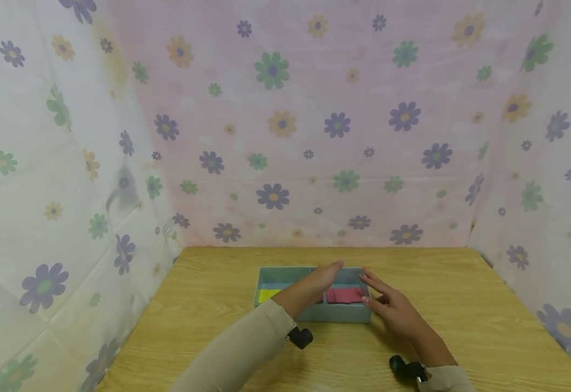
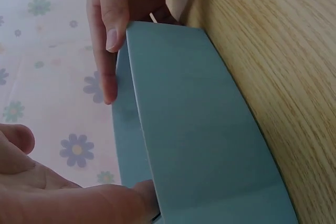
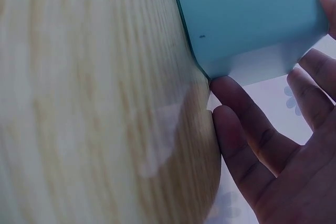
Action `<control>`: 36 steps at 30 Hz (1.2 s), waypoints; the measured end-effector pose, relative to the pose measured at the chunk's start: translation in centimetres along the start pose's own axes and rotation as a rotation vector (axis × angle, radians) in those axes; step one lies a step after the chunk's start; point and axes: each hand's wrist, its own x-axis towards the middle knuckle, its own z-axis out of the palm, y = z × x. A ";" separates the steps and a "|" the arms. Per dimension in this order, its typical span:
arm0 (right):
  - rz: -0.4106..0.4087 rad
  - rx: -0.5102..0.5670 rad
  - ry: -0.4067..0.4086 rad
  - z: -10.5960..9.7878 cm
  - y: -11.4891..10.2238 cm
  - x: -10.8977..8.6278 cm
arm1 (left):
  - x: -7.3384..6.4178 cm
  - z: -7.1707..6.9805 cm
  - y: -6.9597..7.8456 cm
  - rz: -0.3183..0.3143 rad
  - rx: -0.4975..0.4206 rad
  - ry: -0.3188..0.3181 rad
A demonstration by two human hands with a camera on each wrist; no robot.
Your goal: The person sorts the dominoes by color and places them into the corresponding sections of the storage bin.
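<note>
A light blue divided box (image 1: 336, 313) sits on the table. Yellow flat pieces (image 1: 268, 294) lie in its left part and pink-red flat pieces (image 1: 345, 295) in its right part. My left hand (image 1: 320, 279) reaches over the front wall near the middle of the box. In the left wrist view its thumb (image 2: 118, 200) dips behind that wall; what the fingertips touch is hidden. At the right end, my right hand (image 1: 397, 311) touches the box with mostly straight, spread fingers. In the right wrist view its fingertips (image 3: 227, 85) rest against the end wall, near the lower corner.
The wood-grain table (image 1: 207, 305) extends to both sides of the box. Flower-print cloth (image 1: 309, 136) hangs behind the table and along its left and right sides. Dark wrist devices (image 1: 301, 337) sit at both sleeve cuffs.
</note>
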 end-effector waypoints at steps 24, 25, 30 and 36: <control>-0.026 -0.010 0.000 0.0 0.2 0.0 | 0.3 -0.2 -0.5 -0.037 0.077 -0.091; -0.026 -0.007 0.001 0.1 0.2 0.0 | 0.3 -0.2 -0.5 -0.038 0.079 -0.091; -0.030 0.007 -0.001 0.1 0.3 0.0 | -0.2 -0.4 -0.2 -0.028 0.040 -0.081; -0.032 -0.004 0.006 0.3 0.2 0.0 | -1.7 -2.7 0.7 0.057 -0.060 -0.058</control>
